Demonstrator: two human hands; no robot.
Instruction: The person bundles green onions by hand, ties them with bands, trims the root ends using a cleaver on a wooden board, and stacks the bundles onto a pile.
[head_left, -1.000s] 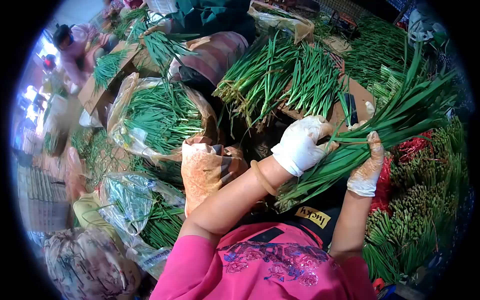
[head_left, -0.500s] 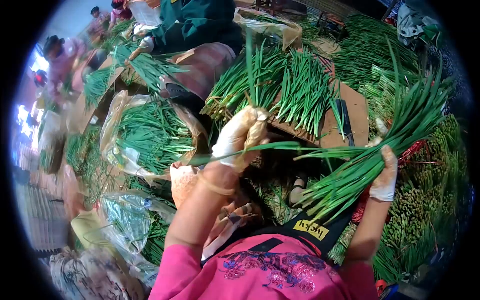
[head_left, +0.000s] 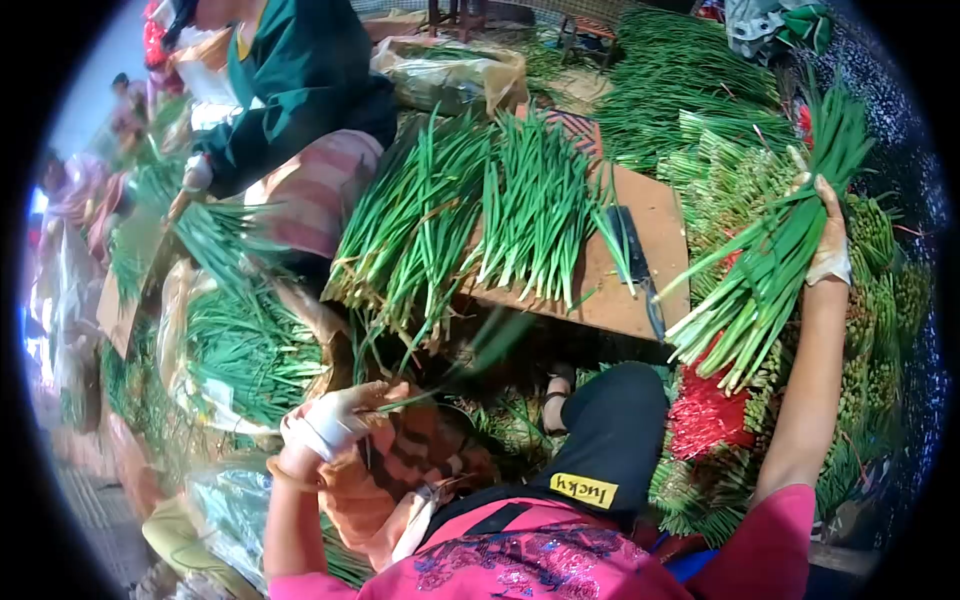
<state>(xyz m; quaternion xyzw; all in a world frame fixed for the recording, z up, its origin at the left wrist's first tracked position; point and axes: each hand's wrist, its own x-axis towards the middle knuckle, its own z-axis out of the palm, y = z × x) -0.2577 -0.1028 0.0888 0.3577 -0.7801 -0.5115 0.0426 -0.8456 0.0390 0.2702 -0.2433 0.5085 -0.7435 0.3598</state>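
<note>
My right hand (head_left: 828,235), in a whitish glove, is closed round a bunch of garlic chives (head_left: 790,240). The bunch is tilted, its leaf tips at the upper right and its pale cut ends at the lower left. Low on the left, my gloved left hand (head_left: 335,420) pinches a loose chive leaf (head_left: 480,350), which is smeared by motion. Ahead, a wooden board (head_left: 640,220) bears two heaps of chives, the left heap (head_left: 415,210) with brownish ends and the right heap (head_left: 540,205) with whiter ends. A dark-handled knife (head_left: 637,260) lies at the board's right side.
A person in a dark green top (head_left: 310,75) handles chives at the upper left. Plastic-lined bags of chives (head_left: 255,345) stand at left. Red ties (head_left: 705,415) lie beside my knee, by stacked bundles (head_left: 870,330). More chives (head_left: 690,80) cover the ground behind.
My left hand has dropped down and left from in front of the board. My right hand has moved right and up with the bunch, which now hangs more steeply. The view has shifted right.
</note>
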